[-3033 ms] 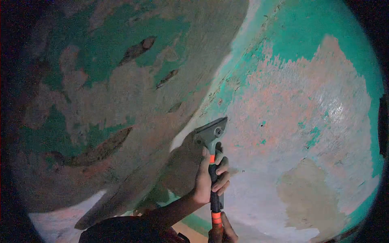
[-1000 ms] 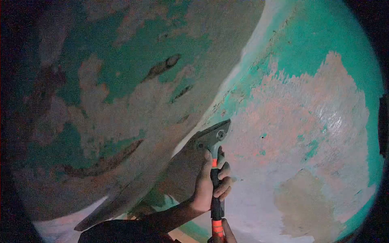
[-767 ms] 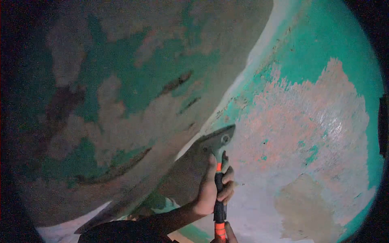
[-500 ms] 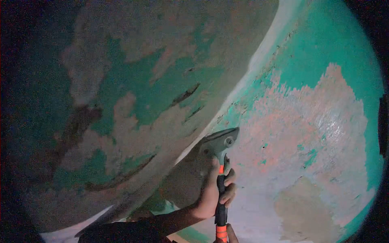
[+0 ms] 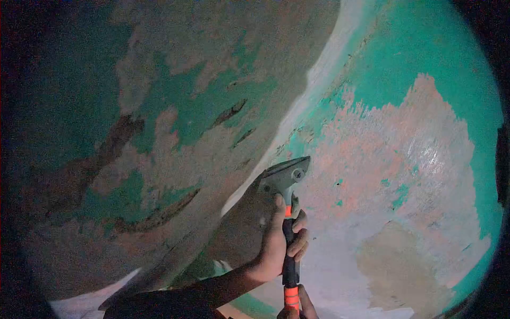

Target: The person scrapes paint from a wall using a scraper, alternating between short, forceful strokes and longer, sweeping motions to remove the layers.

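A long-handled paint scraper (image 5: 283, 178) with a grey head and a black-and-orange handle stands nearly upright in front of me. Its wide blade edge is up against the wall, close beside the pale corner line. My left hand (image 5: 272, 247) wraps round the upper handle just below the head, thumb along the neck. Low at the frame's bottom edge, my right hand (image 5: 306, 307) closes round the orange-banded lower end, partly cut off. Around the blade lies the wall (image 5: 393, 154), scraped to pinkish grey with green paint left in places.
On the left, a shadowed, curving surface (image 5: 180, 122) with patchy green paint and dark gouges meets the lit wall along a pale seam (image 5: 295, 114). A tan patch (image 5: 398, 266) shows low on the right. Green paint (image 5: 430, 42) covers the upper right.
The view has shifted slightly, so the walls sit a little further left and up. The scraper shows slightly higher in frame, at nearly the same spot on the wall; both hands keep their grip.
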Tool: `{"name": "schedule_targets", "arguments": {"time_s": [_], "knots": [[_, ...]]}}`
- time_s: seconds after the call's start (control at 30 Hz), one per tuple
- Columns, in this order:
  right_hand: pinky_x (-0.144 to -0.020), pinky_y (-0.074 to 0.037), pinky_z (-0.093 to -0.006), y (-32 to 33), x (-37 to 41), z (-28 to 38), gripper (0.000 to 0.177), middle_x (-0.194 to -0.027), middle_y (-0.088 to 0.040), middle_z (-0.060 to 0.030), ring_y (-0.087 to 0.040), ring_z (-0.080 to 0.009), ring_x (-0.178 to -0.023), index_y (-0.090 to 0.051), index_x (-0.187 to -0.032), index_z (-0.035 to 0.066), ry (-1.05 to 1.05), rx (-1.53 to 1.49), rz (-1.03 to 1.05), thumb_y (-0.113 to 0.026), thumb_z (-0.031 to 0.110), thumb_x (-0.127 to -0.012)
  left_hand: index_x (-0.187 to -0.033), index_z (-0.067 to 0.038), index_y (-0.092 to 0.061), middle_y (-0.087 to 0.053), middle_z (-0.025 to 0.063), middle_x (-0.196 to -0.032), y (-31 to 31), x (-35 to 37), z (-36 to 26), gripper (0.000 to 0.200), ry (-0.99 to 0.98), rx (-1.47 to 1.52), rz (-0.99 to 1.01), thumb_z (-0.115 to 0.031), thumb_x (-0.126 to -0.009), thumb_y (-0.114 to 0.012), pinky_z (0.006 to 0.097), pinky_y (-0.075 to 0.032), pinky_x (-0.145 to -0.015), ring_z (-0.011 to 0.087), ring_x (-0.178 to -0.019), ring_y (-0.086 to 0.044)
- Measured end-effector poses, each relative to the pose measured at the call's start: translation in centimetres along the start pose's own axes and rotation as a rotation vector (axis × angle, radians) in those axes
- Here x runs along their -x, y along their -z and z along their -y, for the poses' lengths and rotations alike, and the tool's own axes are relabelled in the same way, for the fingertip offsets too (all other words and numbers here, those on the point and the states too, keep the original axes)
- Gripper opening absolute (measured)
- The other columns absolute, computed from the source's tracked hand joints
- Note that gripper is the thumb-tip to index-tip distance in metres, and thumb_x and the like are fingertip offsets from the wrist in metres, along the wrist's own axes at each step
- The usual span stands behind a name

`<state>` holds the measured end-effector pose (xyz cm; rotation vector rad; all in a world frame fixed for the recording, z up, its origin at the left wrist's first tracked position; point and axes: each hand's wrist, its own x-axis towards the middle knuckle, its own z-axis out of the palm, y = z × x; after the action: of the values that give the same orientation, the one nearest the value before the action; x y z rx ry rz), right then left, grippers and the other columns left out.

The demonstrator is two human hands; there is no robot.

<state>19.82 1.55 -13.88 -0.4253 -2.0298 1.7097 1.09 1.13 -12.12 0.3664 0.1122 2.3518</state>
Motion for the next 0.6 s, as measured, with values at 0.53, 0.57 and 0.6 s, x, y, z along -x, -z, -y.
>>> {"name": "schedule_targets", "arguments": {"time_s": [0.53,0.57,0.6], "knots": [[-0.042,-0.022,-0.0199,1.1,0.1,-0.5,0.046,-0.055,-0.039,0.0076,-0.03,-0.0022,-0.044,-0.04,-0.135,0.006,0.087,-0.001,0.014,-0.047,0.025,-0.094,-0.081,-0.017,-0.039,-0.037,-0.0059,-0.063,0.1,-0.3,0.8,0.042,-0.079,0.001,0.012,-0.058,-0.09,-0.035,0.0231,-0.027,-0.026,0.0069,-0.03,-0.028],[-0.042,-0.022,-0.0199,1.2,-0.1,-0.7,0.046,-0.055,-0.038,0.0077,-0.03,-0.0021,-0.044,-0.04,-0.135,0.006,0.133,-0.031,0.03,-0.047,0.026,-0.094,-0.081,-0.017,-0.039,-0.037,-0.0058,-0.063,0.6,-1.0,1.0,0.042,-0.099,0.023,0.044,-0.058,-0.09,-0.035,0.0231,-0.026,-0.026,0.007,-0.03,-0.027],[-0.042,-0.022,-0.0199,1.4,0.0,-1.0,0.046,-0.055,-0.038,0.0079,-0.03,-0.002,-0.044,-0.04,-0.135,0.006,0.143,-0.009,0.026,-0.047,0.025,-0.094,-0.08,-0.017,-0.039,-0.037,-0.0058,-0.063,0.5,-1.2,0.9,0.042,-0.122,0.045,0.074,-0.058,-0.09,-0.035,0.023,-0.026,-0.026,0.0071,-0.03,-0.027]]}}
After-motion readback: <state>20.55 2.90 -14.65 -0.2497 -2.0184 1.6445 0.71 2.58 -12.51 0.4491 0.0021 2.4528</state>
